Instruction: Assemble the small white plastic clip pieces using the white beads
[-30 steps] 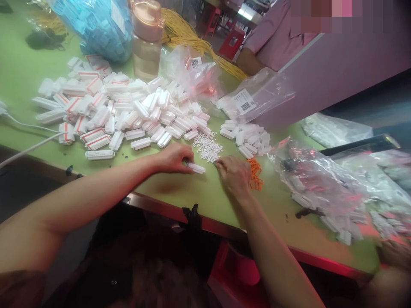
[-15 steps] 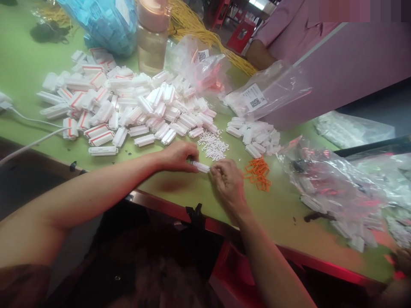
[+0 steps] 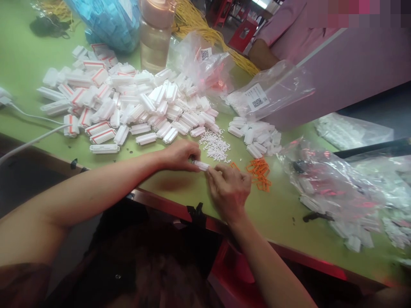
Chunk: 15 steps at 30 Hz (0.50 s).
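Note:
A small, narrow white plastic piece (image 3: 201,165) is held level just above the table's front edge. My left hand (image 3: 183,155) pinches its left end between thumb and fingers. At its right end are the closed fingertips of my right hand (image 3: 228,190), back of the hand turned up. Just beyond both hands lies a heap of tiny white pins (image 3: 215,145). To the right of my right hand is a pile of thin orange frames (image 3: 259,173), and a single orange frame (image 3: 235,166) shows right behind its knuckles.
A large heap of white plastic cases (image 3: 128,96), some with red-orange strips, spreads at left. Smaller white pieces (image 3: 257,136) lie right of the pins. Behind stand a bottle (image 3: 156,47) and a blue bag (image 3: 111,28). Plastic bags (image 3: 334,184) cover the right side. A person's arm (image 3: 261,53) shows behind.
My right hand has turned with its back more upward, its fingers still at the white piece's end. A single orange frame now shows behind that hand. My left hand stays nearly still.

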Available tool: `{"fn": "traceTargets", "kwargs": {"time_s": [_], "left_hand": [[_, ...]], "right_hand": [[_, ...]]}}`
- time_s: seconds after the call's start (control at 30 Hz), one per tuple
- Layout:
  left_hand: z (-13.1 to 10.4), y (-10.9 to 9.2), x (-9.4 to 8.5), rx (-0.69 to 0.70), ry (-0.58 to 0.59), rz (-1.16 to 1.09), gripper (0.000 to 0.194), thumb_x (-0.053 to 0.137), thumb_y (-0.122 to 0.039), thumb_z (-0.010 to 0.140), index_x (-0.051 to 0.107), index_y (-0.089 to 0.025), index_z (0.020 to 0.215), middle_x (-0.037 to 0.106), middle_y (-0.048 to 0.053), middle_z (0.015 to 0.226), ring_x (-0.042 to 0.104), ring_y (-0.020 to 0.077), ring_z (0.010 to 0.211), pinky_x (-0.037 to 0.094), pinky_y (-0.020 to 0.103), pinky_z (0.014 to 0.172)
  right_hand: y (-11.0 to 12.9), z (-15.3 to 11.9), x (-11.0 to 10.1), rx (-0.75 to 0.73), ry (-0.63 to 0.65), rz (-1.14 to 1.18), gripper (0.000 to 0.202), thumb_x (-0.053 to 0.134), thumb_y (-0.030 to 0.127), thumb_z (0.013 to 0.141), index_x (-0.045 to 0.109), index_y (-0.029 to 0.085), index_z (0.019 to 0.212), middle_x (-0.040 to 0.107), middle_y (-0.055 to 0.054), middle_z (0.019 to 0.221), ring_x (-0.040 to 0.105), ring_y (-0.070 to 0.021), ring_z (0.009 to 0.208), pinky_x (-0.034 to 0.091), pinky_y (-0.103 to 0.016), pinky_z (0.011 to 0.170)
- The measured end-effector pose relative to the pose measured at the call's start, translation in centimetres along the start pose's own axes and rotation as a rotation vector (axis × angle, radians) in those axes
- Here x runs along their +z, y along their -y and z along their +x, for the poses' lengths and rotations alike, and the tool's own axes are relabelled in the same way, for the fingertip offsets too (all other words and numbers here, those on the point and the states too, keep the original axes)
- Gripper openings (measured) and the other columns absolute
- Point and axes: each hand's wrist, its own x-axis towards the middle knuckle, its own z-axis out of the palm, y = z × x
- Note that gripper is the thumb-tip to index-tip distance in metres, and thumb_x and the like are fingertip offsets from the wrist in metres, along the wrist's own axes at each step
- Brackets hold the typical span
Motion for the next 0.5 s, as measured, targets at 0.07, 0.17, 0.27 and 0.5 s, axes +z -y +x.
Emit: {"fn": "traceTargets", "kwargs": {"time_s": [0.07,0.17,0.27,0.5], "left_hand": [[0.0,0.0,0.0,0.003,-0.005,0.006,0.025,0.073,-0.036,0.071,0.072,-0.011,0.075,0.064,0.004,0.074,0.052,0.0095,0.063,0.037,0.022,0.06],[0.0,0.0,0.0,-0.004,-0.003,0.018,0.025,0.073,-0.036,0.071,0.072,-0.011,0.076,0.063,0.004,0.074,0.052,0.0098,0.063,0.036,0.023,0.06],[0.0,0.0,0.0,-0.016,0.004,0.026,0.024,0.073,-0.035,0.071,0.073,-0.012,0.078,0.063,0.004,0.076,0.053,0.0105,0.065,0.036,0.023,0.061],[0.0,-0.1,-0.2,-0.028,0.017,0.017,0.025,0.073,-0.036,0.071,0.072,-0.012,0.078,0.064,0.004,0.078,0.053,0.0107,0.066,0.037,0.023,0.063]], "right_hand": [[0.2,-0.4,-0.2,0.026,0.029,-0.002,0.016,0.056,0.025,0.093,0.069,0.025,0.102,0.072,-0.002,0.092,0.054,-0.0152,0.074,0.026,-0.036,0.072],[-0.7,-0.6,-0.3,0.127,0.093,0.145,0.02,0.055,0.031,0.094,0.072,0.027,0.103,0.072,-0.003,0.095,0.058,-0.0167,0.081,0.031,-0.035,0.074],[-2.6,-0.2,0.1,0.345,0.14,0.425,0.027,0.051,0.038,0.094,0.073,0.024,0.098,0.071,-0.005,0.093,0.061,-0.0173,0.08,0.04,-0.033,0.072],[-4.0,1.6,2.3,0.543,0.266,0.369,0.028,0.058,0.043,0.086,0.072,0.021,0.078,0.071,-0.006,0.08,0.058,-0.0192,0.069,0.036,-0.033,0.064]]}}
